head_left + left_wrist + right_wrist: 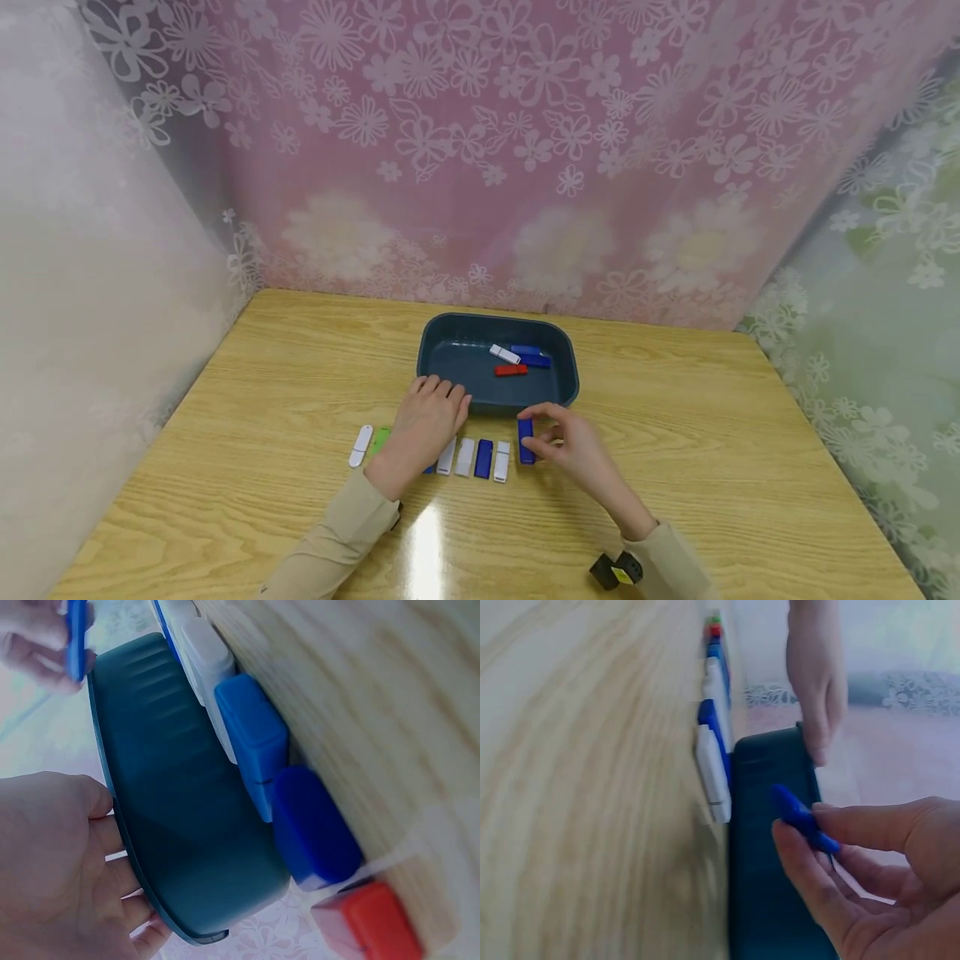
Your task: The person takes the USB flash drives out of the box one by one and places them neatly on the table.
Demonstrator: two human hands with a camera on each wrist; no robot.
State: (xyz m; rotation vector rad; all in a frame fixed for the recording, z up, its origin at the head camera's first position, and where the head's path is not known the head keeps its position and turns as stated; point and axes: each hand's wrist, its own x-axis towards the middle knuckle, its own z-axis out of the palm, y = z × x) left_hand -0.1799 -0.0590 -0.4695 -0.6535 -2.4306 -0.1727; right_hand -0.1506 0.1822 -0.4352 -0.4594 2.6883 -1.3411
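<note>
My right hand (581, 454) pinches a blue USB flash drive (526, 440) between thumb and fingers, just off the near right corner of a dark teal bin (572, 367). My left hand (422, 427) lies over the bin's near rim; in the left wrist view its fingertips pass behind that rim, the thumb at the edge. Along the bin's near side runs a row of flash drives: a white one (361, 446), a green one (380, 439), a blue one (483, 459), a white one (502, 462) and others. My left hand and forearm cover part of this row.
Inside the bin lie a white flash drive (505, 354), a red one (511, 370) and two blue ones (535, 361). The wooden table (712, 433) meets a pink flowered curtain (480, 167) at its far edge. Pale hangings flank both sides.
</note>
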